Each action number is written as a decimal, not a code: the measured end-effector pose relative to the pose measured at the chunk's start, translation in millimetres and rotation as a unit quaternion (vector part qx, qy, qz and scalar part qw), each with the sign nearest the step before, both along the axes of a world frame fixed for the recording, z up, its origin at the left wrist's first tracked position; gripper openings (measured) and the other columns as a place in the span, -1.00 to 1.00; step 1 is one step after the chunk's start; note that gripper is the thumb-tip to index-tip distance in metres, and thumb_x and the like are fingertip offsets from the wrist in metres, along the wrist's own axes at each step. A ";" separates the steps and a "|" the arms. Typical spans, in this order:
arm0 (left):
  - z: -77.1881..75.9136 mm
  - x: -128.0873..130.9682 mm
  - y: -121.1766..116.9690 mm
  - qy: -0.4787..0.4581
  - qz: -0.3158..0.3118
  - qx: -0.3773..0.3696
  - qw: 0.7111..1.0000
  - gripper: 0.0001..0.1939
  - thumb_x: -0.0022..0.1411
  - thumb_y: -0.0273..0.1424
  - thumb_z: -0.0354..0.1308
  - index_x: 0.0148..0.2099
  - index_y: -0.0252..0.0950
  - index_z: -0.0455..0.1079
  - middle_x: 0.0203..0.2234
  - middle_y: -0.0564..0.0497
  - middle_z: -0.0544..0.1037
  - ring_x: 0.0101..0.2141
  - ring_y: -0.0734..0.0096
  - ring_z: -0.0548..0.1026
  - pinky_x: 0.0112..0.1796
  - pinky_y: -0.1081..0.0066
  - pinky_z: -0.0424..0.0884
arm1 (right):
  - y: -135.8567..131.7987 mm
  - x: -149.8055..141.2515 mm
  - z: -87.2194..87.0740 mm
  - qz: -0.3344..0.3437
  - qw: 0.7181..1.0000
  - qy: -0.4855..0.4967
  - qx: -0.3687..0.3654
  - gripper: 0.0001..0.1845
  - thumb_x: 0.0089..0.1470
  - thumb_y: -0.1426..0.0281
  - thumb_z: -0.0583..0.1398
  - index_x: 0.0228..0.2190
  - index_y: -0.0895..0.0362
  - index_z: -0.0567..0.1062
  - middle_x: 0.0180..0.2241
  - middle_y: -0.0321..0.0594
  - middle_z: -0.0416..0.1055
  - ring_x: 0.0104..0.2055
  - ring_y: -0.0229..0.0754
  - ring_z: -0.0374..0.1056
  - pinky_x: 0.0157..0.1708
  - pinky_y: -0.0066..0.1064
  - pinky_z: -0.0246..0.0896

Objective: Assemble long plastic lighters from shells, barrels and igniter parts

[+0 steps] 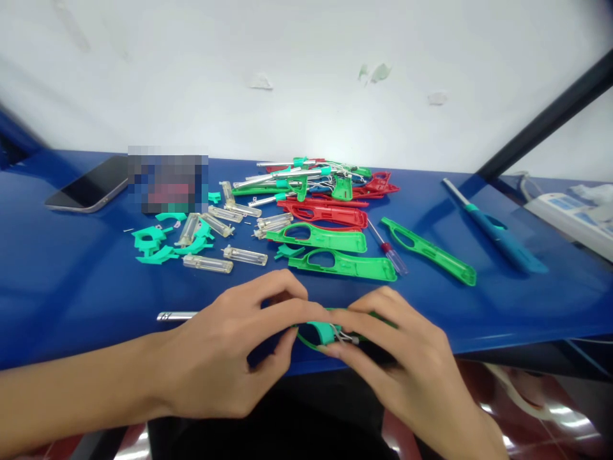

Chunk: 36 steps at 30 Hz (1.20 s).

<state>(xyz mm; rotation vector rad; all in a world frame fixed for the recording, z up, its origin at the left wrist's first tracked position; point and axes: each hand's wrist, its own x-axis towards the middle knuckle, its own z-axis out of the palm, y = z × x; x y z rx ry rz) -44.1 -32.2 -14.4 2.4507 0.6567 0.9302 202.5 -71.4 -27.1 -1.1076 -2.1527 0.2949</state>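
Directions were read with 12 o'clock pointing away from the person and the lighter assembly (324, 333) at the dial centre. The assembly was located between both hands at the near edge of the blue table (479, 319); contact with the surface could not be determined. Its long axis ran from 9 to 3 o'clock, roughly parallel to the edge. The metal tube (177, 316) projected past the left hand (230, 345) toward 9 o'clock; the hand concealed its junction with the green body. The wide end extended toward 3 o'clock, behind the right hand (412, 348).

The left thumb and index finger pinched the body around the finger loop; the remaining left fingers were bent and partly hidden. The right thumb and index finger pinched the teal trigger area beside the white wires (342, 335), with another finger bent over the body. Both index fingertips met at the upper rim.

Two green half-shells (342, 265) lay at 12 o'clock, loop ends toward 9. A screwdriver (393, 257) lay between 1 and 2 o'clock, tip toward 11. A blue lighter (502, 236) lay at 2 o'clock, nozzle between 10 and 11. Clear tanks (208, 264) lay at 10 o'clock.
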 end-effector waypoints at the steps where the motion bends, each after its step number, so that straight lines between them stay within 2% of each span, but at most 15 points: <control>1: 0.2 0.2 0.0 0.006 0.006 0.002 1.000 -0.61 0.41 -0.68 0.07 0.16 -0.27 0.48 -0.13 -0.02 0.51 -0.17 0.50 0.52 -0.12 0.55 0.50 | -0.2 0.5 0.0 -0.002 1.000 -0.001 -0.002 -0.82 0.33 0.32 0.36 -0.04 -0.04 0.62 -0.26 -0.37 0.57 -0.27 -0.27 0.49 -0.22 -0.38 0.38; 5: -2.8 0.2 2.3 0.020 0.030 0.001 0.999 -0.66 0.47 -0.62 0.11 0.17 -0.23 0.48 -0.09 -0.01 0.51 -0.11 0.46 0.51 -0.07 0.50 0.49 | -0.3 1.9 -0.3 -0.014 1.000 0.004 -0.001 -0.84 0.34 0.33 0.35 -0.05 -0.04 0.63 -0.21 -0.32 0.55 -0.23 -0.27 0.51 -0.19 -0.46 0.44; 9: -6.4 -0.7 5.0 0.034 0.042 -0.018 0.998 -0.74 0.51 -0.54 0.15 0.12 -0.19 0.52 -0.09 0.00 0.55 -0.13 0.41 0.53 -0.09 0.44 0.49 | 0.7 2.7 0.2 -0.011 1.000 0.007 -0.008 -0.83 0.35 0.35 0.33 -0.04 -0.03 0.63 -0.14 -0.27 0.57 -0.17 -0.24 0.56 -0.11 -0.45 0.50; 17: -7.1 -0.3 6.5 0.042 0.044 -0.048 0.997 -0.76 0.54 -0.54 0.08 0.04 -0.20 0.56 -0.11 0.00 0.58 -0.18 0.44 0.59 -0.15 0.47 0.51 | 1.5 4.6 -1.4 0.019 1.000 -0.012 -0.012 -0.80 0.38 0.39 0.30 0.01 -0.03 0.57 -0.08 -0.34 0.64 -0.11 -0.24 0.58 -0.04 -0.41 0.47; 22: -9.7 -0.8 5.6 0.038 0.042 -0.015 0.998 -0.75 0.53 -0.57 0.09 0.07 -0.22 0.54 -0.11 0.00 0.59 -0.15 0.45 0.59 -0.12 0.51 0.51 | -0.8 6.1 -2.6 0.020 0.999 -0.031 -0.003 -0.75 0.39 0.39 0.30 0.06 -0.03 0.53 -0.07 -0.33 0.63 -0.14 -0.22 0.55 -0.07 -0.34 0.43; 30: -13.2 -2.7 7.2 0.059 0.035 0.039 0.997 -0.73 0.54 -0.58 0.08 0.15 -0.25 0.51 -0.11 -0.03 0.60 -0.14 0.43 0.60 -0.16 0.52 0.51 | -10.2 0.0 2.1 -0.022 0.994 -0.086 0.068 -0.77 0.43 0.44 0.24 0.07 0.06 0.56 -0.13 -0.23 0.65 -0.16 -0.13 0.52 -0.10 -0.23 0.35; 36: -12.7 -2.3 8.0 0.057 0.037 0.038 0.997 -0.74 0.56 -0.55 0.07 0.15 -0.25 0.50 -0.13 -0.01 0.60 -0.17 0.45 0.60 -0.17 0.52 0.51 | -12.5 -0.4 3.0 -0.033 0.992 -0.107 0.049 -0.74 0.46 0.42 0.20 0.08 0.05 0.61 -0.12 -0.20 0.66 -0.19 -0.14 0.53 -0.16 -0.27 0.39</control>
